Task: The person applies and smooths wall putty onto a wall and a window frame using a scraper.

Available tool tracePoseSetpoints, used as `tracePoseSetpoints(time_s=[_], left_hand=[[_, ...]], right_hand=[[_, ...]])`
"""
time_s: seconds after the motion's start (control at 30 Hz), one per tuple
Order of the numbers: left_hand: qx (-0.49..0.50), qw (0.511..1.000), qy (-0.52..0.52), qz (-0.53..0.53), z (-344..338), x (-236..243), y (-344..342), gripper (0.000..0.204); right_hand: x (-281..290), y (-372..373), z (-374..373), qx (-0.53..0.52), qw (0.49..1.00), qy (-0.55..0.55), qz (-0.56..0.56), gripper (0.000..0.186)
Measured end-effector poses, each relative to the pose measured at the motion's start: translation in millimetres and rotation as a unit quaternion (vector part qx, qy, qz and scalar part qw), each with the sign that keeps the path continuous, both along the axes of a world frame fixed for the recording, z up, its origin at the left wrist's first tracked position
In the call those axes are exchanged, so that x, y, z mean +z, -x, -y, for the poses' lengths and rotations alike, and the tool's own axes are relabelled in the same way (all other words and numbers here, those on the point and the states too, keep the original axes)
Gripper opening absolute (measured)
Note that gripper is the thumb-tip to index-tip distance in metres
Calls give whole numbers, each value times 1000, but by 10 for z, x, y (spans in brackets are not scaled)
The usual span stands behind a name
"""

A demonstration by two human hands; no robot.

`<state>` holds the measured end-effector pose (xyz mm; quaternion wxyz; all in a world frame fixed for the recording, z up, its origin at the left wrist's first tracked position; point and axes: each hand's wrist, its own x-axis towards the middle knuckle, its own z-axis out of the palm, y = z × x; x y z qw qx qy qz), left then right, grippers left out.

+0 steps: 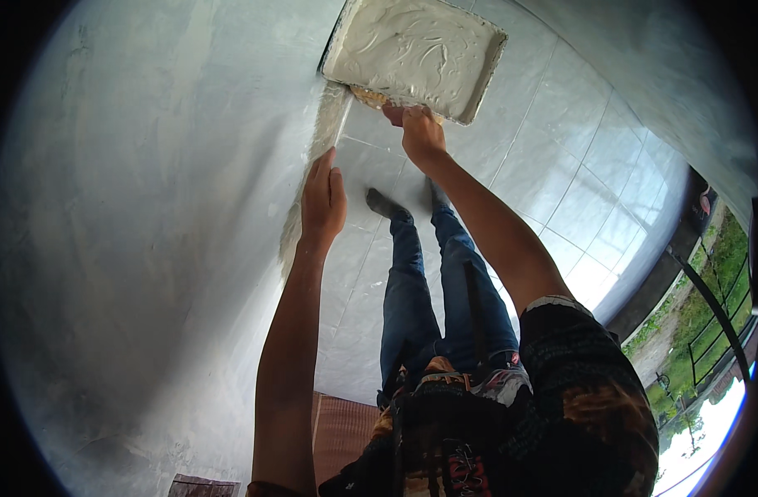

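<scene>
A rectangular tray (416,54) full of smooth off-white paste (428,50) is at the top middle, beside the wall. At its near edge my right hand (424,137) is closed round a tool with a reddish-brown handle (393,114). A mottled yellowish part (369,97) shows beyond the handle under the tray's rim; its kind is unclear. My left hand (323,199) lies against the foot of the wall, fingers stretched out and close together, with nothing seen in it. Its fingertips point along a rough pale strip (329,116) low on the wall.
A grey-white, patchily coated wall (163,166) rises on the left. Large glossy tiles (553,124) cover the floor where my feet (387,205) stand. A brown ribbed panel or mat (341,435) lies behind me. At the right, an opening shows grass (710,298) and dark railings.
</scene>
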<state>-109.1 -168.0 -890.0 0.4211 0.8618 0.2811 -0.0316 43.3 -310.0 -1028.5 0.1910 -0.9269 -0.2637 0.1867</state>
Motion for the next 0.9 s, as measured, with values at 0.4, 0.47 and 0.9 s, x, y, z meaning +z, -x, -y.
tracePoseSetpoints(time_s=[0.4, 0.47, 0.9], left_hand=[[-34, 998, 17, 47, -158, -24, -82, 42], [-41, 998, 24, 51, -150, -56, -103, 42], [-42, 999, 18, 19, -349, 134, 89, 42]], right_hand=[[-205, -65, 244, -569, 411, -498, -509, 28], [-378, 229, 339, -588, 409, -483, -503, 28], [430, -19, 1081, -62, 983, -173, 28, 9]])
